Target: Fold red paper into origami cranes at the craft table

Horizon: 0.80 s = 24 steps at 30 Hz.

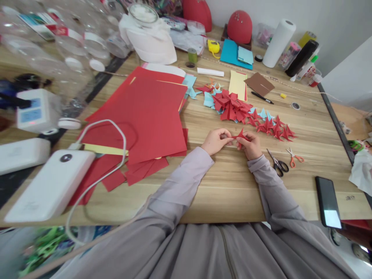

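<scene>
One small, pointed, folded red paper piece (241, 135): pinched between left hand (216, 142) and right hand (252, 145), left of the black-handled metal scissors (276, 161).
Paper step: shaping a fold, apparently.
Next crease: would likely call for steady, even pressure.

Nothing reads clean. Dark characters (350, 197) on the table (229, 193), right front: too small to make out. Fainter mark (314, 104) further back, same story. Bottle (55, 58) labels, one white-and-green (37, 26), one red (68, 34): print blurred. Power bank (49, 190): faint grey print near the front end, illegible; round dark badge (66, 158) on top, light symbol inside, can't resolve it.
</scene>
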Available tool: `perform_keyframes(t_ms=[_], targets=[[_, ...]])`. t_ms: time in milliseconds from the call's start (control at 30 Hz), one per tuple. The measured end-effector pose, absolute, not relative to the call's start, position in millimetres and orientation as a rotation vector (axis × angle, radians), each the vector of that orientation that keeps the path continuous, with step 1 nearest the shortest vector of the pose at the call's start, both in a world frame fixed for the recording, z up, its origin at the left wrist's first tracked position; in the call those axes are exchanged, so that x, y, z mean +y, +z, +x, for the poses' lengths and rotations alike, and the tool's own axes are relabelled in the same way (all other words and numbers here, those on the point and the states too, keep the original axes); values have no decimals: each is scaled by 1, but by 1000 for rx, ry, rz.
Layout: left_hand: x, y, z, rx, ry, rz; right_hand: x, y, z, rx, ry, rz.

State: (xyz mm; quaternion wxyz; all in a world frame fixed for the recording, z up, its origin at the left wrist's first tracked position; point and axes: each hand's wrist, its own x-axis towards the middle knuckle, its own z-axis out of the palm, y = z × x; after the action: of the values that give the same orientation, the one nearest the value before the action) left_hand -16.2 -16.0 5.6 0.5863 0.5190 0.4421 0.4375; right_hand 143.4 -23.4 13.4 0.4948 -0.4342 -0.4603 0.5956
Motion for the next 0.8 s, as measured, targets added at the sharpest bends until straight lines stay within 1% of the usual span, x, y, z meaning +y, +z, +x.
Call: perform_keyframes(t_ms=[800], targets=[[-16, 6, -19, 957, 1079, 1267, -23, 19, 143, -1066, 1425, -1083]])
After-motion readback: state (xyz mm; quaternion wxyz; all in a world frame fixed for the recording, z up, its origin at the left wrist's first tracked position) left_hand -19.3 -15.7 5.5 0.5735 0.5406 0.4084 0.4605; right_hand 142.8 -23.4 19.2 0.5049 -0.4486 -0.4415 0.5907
